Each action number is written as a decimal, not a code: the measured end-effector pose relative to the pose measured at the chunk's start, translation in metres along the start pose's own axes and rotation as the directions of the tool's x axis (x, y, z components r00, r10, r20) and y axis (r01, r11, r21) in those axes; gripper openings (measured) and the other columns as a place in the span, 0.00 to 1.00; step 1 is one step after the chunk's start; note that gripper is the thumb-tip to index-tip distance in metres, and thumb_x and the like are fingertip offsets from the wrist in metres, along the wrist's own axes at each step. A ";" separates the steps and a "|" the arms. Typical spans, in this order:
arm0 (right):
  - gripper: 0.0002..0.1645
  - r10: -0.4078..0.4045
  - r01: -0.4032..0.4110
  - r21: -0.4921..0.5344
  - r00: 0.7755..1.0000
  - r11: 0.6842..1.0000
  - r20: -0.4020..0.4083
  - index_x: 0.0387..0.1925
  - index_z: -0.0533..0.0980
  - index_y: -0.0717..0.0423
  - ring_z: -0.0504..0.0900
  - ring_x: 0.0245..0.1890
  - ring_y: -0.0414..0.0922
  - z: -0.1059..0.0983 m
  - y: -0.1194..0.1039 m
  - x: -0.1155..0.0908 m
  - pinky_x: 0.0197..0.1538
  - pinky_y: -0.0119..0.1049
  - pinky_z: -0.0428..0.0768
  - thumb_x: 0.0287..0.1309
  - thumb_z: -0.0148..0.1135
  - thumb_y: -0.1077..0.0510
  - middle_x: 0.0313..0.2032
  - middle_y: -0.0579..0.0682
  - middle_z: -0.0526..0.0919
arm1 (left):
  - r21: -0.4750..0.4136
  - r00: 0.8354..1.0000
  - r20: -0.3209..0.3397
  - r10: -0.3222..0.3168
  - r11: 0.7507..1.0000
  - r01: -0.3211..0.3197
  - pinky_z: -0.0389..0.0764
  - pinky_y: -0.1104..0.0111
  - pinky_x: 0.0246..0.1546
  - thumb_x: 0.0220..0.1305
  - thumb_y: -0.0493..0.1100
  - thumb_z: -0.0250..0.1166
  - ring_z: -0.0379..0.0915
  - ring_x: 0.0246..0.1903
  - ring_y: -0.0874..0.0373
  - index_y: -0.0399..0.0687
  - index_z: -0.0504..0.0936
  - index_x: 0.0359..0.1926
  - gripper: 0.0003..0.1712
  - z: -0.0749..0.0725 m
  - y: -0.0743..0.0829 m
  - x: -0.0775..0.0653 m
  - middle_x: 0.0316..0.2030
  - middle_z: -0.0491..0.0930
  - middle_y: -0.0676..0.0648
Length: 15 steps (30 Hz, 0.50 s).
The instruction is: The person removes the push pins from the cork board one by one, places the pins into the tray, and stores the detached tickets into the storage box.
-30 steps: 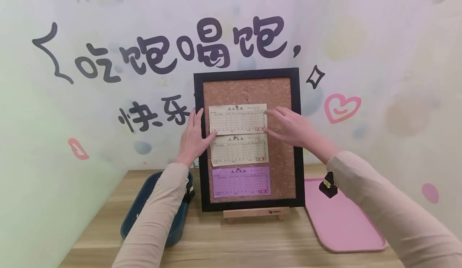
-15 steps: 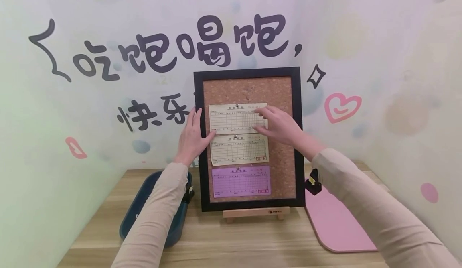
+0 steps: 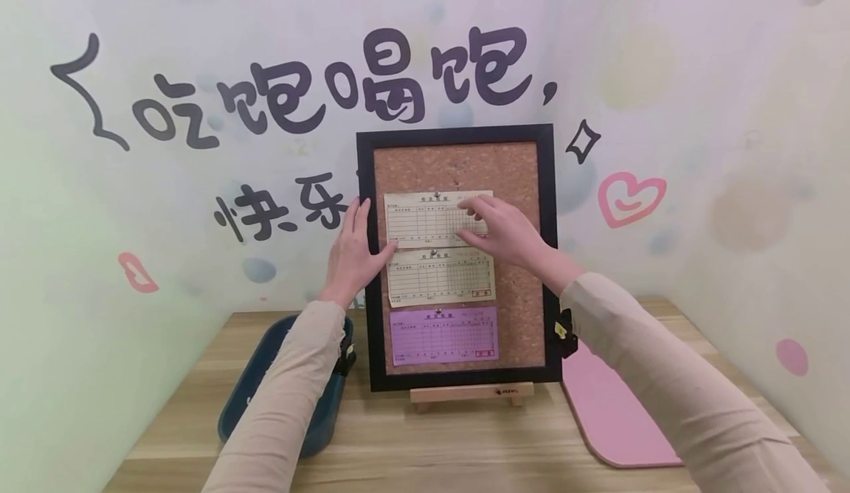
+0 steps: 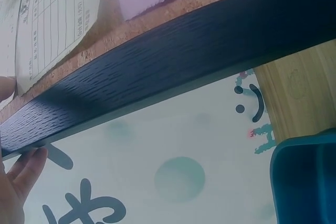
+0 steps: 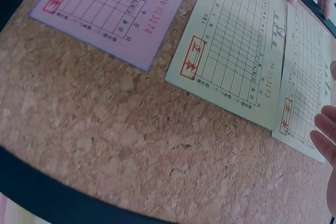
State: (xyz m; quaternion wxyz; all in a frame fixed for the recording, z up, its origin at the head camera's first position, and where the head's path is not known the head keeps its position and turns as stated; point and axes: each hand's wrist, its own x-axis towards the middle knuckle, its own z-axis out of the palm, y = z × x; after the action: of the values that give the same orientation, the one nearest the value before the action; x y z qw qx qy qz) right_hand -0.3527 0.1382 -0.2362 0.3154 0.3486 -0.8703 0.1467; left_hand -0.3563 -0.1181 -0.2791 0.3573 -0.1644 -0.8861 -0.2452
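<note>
A black-framed corkboard [image 3: 521,294] stands upright on a small wooden easel [image 3: 471,392]. Two cream receipts, the top receipt [image 3: 412,220] and the middle receipt [image 3: 432,279], are pinned above a purple receipt [image 3: 441,336]. A metal pushpin [image 3: 437,195] sits at the top receipt's upper edge. My left hand [image 3: 352,263] grips the frame's left side [image 4: 131,72], thumb in front near the top receipt, fingers behind. My right hand [image 3: 510,235] is over the top receipt's right half, thumb and fingers apart, nothing between them; whether they touch the paper, I cannot tell.
A dark blue tray [image 3: 232,404] lies left of the easel, partly behind the left sleeve. On the right is a pink tray [image 3: 611,412], partly covered by the right arm. Both are on a wooden table [image 3: 425,456] against a decorated wall [image 3: 631,94].
My right hand has moved left from the top receipt's right edge to over its right half, hiding its red stamp. The left hand has stayed on the frame.
</note>
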 end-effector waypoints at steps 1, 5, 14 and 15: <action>0.24 0.004 -0.004 0.010 1.000 1.000 -0.002 0.50 0.72 0.58 0.77 0.40 0.47 0.001 0.000 0.001 0.41 0.42 0.76 0.54 0.62 0.51 0.42 0.53 0.78 | 0.001 1.000 0.000 0.001 1.000 -0.001 0.75 0.54 0.42 0.54 0.50 0.65 0.65 0.56 0.43 0.39 0.53 0.67 0.46 0.000 0.000 0.000 0.66 0.52 0.37; 0.22 0.017 -0.016 0.045 1.000 0.999 -0.018 0.49 0.73 0.59 0.77 0.39 0.46 0.004 -0.001 0.004 0.40 0.40 0.76 0.54 0.62 0.52 0.40 0.52 0.78 | 0.003 1.000 -0.005 0.009 1.000 -0.009 0.74 0.54 0.46 0.54 0.50 0.65 0.62 0.58 0.44 0.39 0.53 0.67 0.46 0.001 -0.001 0.000 0.66 0.52 0.37; 0.20 0.077 -0.073 0.124 0.997 0.990 -0.025 0.47 0.73 0.60 0.76 0.36 0.44 0.009 -0.004 0.013 0.40 0.39 0.74 0.55 0.60 0.53 0.35 0.52 0.77 | -0.006 1.000 -0.015 0.017 1.000 -0.017 0.73 0.54 0.46 0.53 0.50 0.65 0.63 0.58 0.43 0.39 0.54 0.67 0.46 0.000 -0.001 -0.001 0.66 0.52 0.36; 0.20 0.081 -0.077 0.132 0.996 0.988 -0.027 0.48 0.73 0.60 0.76 0.36 0.44 0.010 -0.005 0.014 0.40 0.39 0.74 0.56 0.60 0.53 0.35 0.52 0.77 | -0.006 1.000 -0.016 0.017 1.000 -0.017 0.73 0.54 0.46 0.53 0.50 0.65 0.63 0.58 0.43 0.39 0.54 0.67 0.46 0.000 -0.001 -0.001 0.66 0.52 0.37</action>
State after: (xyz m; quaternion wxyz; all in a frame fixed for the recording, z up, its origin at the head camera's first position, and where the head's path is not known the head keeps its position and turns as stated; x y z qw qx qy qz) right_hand -0.3616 0.1233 -0.2344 0.2997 0.3314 -0.8667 0.2216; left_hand -0.3563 -0.1193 -0.2804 0.3658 -0.1709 -0.8812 -0.2461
